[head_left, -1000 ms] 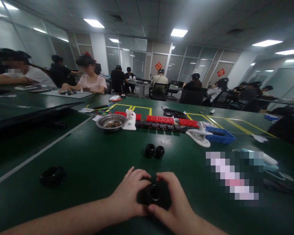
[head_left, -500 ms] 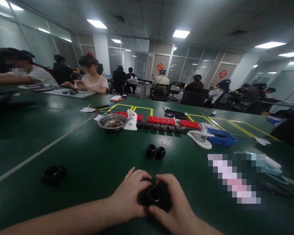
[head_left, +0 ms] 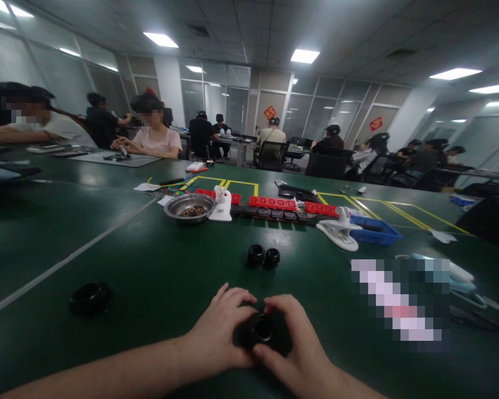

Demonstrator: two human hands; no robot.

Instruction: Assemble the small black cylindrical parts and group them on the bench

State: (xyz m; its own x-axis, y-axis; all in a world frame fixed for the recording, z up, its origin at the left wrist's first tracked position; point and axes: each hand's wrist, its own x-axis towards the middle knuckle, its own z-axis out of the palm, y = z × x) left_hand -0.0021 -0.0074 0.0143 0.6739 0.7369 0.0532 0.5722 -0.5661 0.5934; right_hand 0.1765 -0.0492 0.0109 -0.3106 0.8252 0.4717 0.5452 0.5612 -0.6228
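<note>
A black, glossy ring-shaped part [head_left: 261,329], like a small tyre with a hole in its middle, sits between my hands low in the view. My left hand [head_left: 222,324] curves around its left side, with the thumb on the near side. From the right, my right hand [head_left: 297,338] bends its fingers behind it and its thumb across the front. The part's dark edges blend into shadow, so the exact contact is hard to see. Beyond my hands stand two more black ring parts, a larger one [head_left: 256,255] and a smaller one [head_left: 272,257]. Another black ring part [head_left: 91,298] lies to the left.
Farther back are a metal bowl [head_left: 190,218] of small pieces, white clamps [head_left: 336,235], red strips [head_left: 273,203] and a blue tray [head_left: 378,235]. A pixelated item [head_left: 393,299] lies at right. Several people sit around, one in pink [head_left: 160,141] across the table.
My hands and the ring part keep nearly the same pose. The whole view has shifted very slightly. Across the table, the person in pink has moved their hands.
</note>
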